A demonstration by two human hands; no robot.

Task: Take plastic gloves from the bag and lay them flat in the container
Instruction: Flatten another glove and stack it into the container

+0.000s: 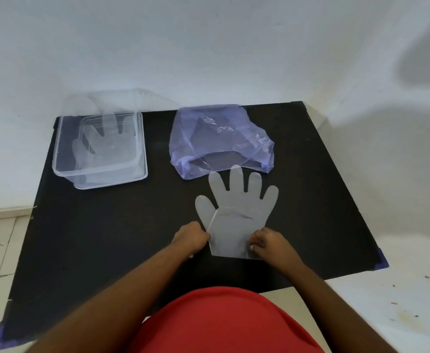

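Note:
A clear plastic glove lies flat on the black mat, fingers pointing away from me. My left hand pinches its cuff at the left edge and my right hand pinches the right edge. Just beyond the glove's fingertips sits a crumpled purple plastic bag with its mouth facing me. At the back left stands a clear plastic container with another clear glove lying spread inside it.
The black mat covers the table and has purple tape at its near corners. A white wall runs close behind the container and bag. A red garment fills the bottom of the view.

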